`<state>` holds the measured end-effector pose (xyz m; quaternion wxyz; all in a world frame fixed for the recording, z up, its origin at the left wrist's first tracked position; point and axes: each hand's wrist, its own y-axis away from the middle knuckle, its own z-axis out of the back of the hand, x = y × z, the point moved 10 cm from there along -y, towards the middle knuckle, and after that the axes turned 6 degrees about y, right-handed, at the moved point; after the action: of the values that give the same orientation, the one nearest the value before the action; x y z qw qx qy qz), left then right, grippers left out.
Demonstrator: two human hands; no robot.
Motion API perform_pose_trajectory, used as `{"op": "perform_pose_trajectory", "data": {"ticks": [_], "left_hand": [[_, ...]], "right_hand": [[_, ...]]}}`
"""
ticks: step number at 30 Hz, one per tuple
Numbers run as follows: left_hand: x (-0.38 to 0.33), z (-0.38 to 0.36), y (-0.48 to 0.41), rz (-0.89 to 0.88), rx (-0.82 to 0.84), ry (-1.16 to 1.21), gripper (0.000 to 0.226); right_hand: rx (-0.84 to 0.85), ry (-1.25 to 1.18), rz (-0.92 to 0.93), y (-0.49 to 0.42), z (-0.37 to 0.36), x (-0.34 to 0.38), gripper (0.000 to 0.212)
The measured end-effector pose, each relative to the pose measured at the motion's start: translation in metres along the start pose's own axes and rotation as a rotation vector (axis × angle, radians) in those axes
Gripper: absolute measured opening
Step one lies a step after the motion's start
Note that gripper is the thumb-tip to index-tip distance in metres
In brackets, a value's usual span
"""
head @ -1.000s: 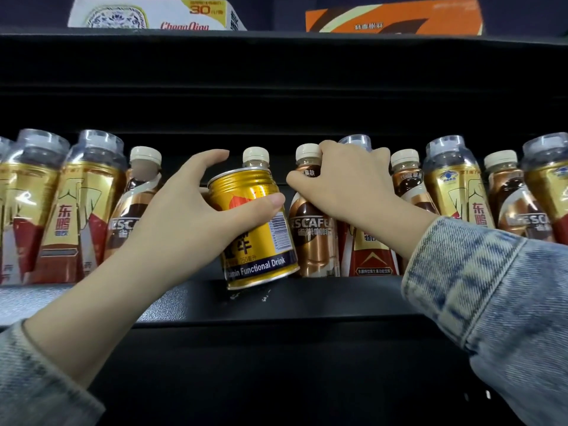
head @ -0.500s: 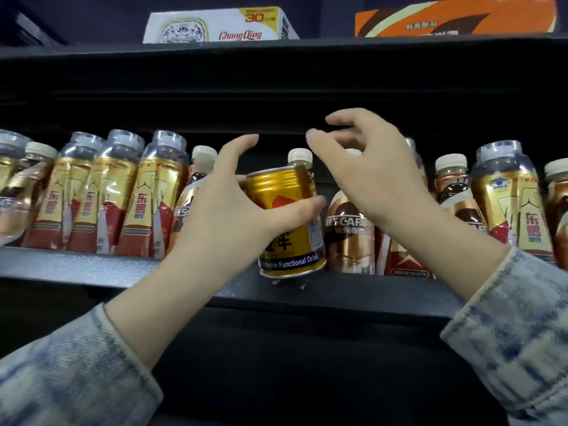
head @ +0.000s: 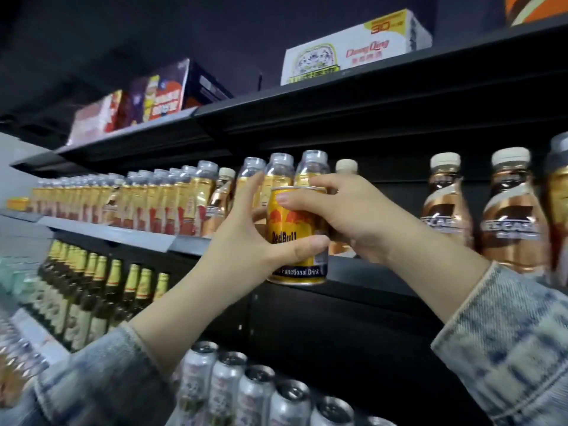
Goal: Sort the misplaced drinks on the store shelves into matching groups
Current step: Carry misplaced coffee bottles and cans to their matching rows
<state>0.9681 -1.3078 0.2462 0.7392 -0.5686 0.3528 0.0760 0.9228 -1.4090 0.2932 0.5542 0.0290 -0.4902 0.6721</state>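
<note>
Faded, bleach-washed blue denim sleeves [head: 507, 348]

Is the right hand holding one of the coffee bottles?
No: the right hand grips the gold can, which the left hand also holds.

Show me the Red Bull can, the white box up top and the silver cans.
Red Bull can [head: 285, 226]: head view, on its label.
White box [head: 362, 53]: head view, its front face.
Silver cans [head: 227, 385]: head view, one can's side.

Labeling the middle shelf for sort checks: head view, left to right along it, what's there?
Row of gold bottles → brown coffee bottle → left hand → Red Bull can, gripped by both hands → right hand → Nescafe bottle → second Nescafe bottle.
</note>
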Motion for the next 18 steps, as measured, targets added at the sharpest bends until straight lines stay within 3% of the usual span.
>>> {"op": "perform_pose_trajectory", "data": {"ticks": [2,4,6,8,13,18], "left_hand": [[0.028,0.024,0.008,0.186,0.049,0.035,0.106],[0.057,0.048,0.019,0.417,0.071,0.213,0.091],[0.077,0.078,0.027,0.557,0.081,0.341,0.073],[0.090,0.116,0.031,0.586,0.081,0.354,0.066],[0.111,0.220,0.028,0.522,0.065,0.206,0.059],[0.137,0.310,0.016,0.452,0.085,0.001,0.051]], "right_hand": [[-0.039,-0.030,-0.003,-0.016,-0.025,0.010,0.076],[-0.052,-0.023,0.005,-0.032,-0.054,0.021,0.092],[-0.041,-0.046,0.010,-0.050,-0.087,0.032,0.091],[-0.027,-0.059,0.021,-0.067,-0.125,0.043,0.090],[-0.050,-0.062,0.066,-0.107,-0.219,0.073,0.096],[-0.057,-0.127,0.088,-0.151,-0.301,0.092,0.078]]}}
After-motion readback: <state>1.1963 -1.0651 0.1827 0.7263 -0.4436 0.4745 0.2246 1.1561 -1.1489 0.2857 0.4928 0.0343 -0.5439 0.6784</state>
